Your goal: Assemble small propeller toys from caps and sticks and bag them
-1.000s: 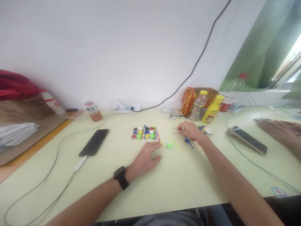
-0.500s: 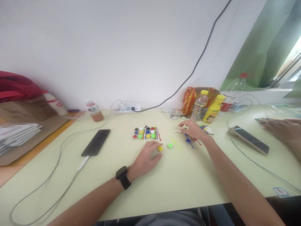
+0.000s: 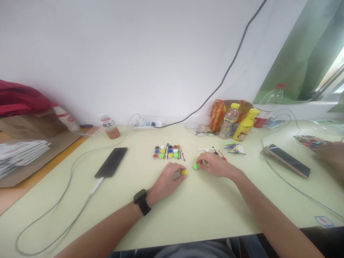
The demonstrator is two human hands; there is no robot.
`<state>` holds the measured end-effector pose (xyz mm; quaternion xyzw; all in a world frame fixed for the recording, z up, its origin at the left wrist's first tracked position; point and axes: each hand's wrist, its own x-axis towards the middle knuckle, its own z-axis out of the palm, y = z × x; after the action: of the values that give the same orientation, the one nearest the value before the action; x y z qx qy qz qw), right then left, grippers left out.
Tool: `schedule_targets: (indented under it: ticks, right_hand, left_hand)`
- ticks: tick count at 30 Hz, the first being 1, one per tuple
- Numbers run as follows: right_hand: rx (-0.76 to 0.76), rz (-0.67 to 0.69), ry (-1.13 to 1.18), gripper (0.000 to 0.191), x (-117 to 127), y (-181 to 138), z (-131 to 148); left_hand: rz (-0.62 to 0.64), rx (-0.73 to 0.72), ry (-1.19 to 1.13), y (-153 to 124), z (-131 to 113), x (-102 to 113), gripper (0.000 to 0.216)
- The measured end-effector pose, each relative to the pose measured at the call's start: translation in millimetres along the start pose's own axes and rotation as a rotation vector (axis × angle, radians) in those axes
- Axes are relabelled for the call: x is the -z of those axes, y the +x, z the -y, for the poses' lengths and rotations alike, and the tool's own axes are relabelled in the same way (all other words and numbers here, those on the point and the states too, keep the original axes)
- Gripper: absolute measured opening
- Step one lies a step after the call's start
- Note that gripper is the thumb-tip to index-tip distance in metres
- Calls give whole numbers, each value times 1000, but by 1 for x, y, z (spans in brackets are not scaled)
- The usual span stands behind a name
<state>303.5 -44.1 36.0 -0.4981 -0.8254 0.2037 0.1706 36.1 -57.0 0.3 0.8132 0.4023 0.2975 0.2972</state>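
Note:
My left hand (image 3: 169,179), with a black watch (image 3: 142,201) on its wrist, pinches a small round yellow disc (image 3: 184,172) between thumb and fingertips just above the table. Close to the right of it lies a small green disc (image 3: 195,167). The fingertips of my right hand (image 3: 213,165) are closed at that disc's right edge. Beyond my left hand, several coloured discs (image 3: 170,155) lie in rows with thin coloured sticks (image 3: 180,152) between them. Behind my right hand are loose sticks (image 3: 222,154) and a small heap of coloured pieces (image 3: 234,148), partly covered.
A charging phone (image 3: 111,162) lies left, another phone (image 3: 288,160) right. Bottles (image 3: 245,124), glasses (image 3: 205,133) and a power strip (image 3: 147,124) stand along the wall. Another person's hand (image 3: 331,157) is beside a pile of coloured sticks (image 3: 311,141) at far right.
My right hand has moved left and nearer, from the loose sticks to the green disc. My left hand keeps the yellow disc in nearly the same place. The other person's hand has drawn back rightward.

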Motion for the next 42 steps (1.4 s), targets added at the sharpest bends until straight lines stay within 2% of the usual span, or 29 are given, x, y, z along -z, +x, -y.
schedule_targets:
  ticks: [3, 10, 17, 21, 24, 29, 34, 39, 42]
  right_hand:
    - [-17, -8, -21, 16, -4, -3, -3]
    - [-175, -100, -177, 3, -7, 1, -18]
    - [-230, -99, -181, 14, -12, 4, -22]
    - [-197, -195, -176, 13, -12, 3, -18]
    - [-168, -283, -42, 11, -11, 4, -11]
    - [-88, -337, 331, 3, -15, 6, 8]
    - [-50, -341, 572, 11, -27, 7, 25]
    - [-28, -316, 760, 15, -32, 6, 37]
    - [30, -288, 778, 19, -31, 6, 43]
  left_hand:
    - [18, 13, 9, 0, -2, 0, 18]
    - [3, 12, -34, 1, -4, 2, 9]
    - [-16, 42, -249, 3, 3, -1, 19]
    - [-33, 134, -413, 6, 5, -1, 28]
    - [-40, 184, -527, 9, 5, 2, 32]
    - [-88, 203, -614, 12, 8, 5, 35]
    - [-124, 236, -675, 13, 7, 6, 46]
    - [-137, 226, -699, 13, 7, 6, 38]
    - [-107, 210, -714, 12, 8, 5, 40]
